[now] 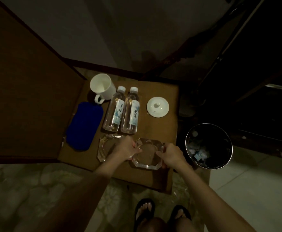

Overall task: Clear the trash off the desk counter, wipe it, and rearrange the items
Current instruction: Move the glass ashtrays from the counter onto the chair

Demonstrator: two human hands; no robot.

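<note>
Only the head cam to go on here, and it's pretty dim, so bear with me. I'm looking straight down at a small brown counter [155, 91] tucked into a corner. Both hands are on the same glass ashtray [148, 153] at the near edge: the left hand [126, 149] is wrapped around its left rim and the right hand [171, 154] is clamped on its right rim, fingers closed on the glass on both sides. I can't tell if the ashtray is lifted or sitting flat on the counter. A second ashtray [106, 147] sits just left of it, partly hidden under the left hand and wrist. Behind those, two water bottles [121, 110] stand side by side, touching or nearly so, white caps toward the wall, labels facing me. A white mug [101, 87] is in the far left corner, handle pointing toward me, looks empty inside. A blue cloth [84, 125] lies along the left edge, just left of the bottles and below the mug. Over on the right, well apart from the bottles, a white lid [157, 107] lies flat on the counter. A round bin [209, 146] with a dark liner stands on the floor just right of the counter, with some pale scraps in the bottom. My sandalled feet [162, 213] show at the bottom of the view.
</note>
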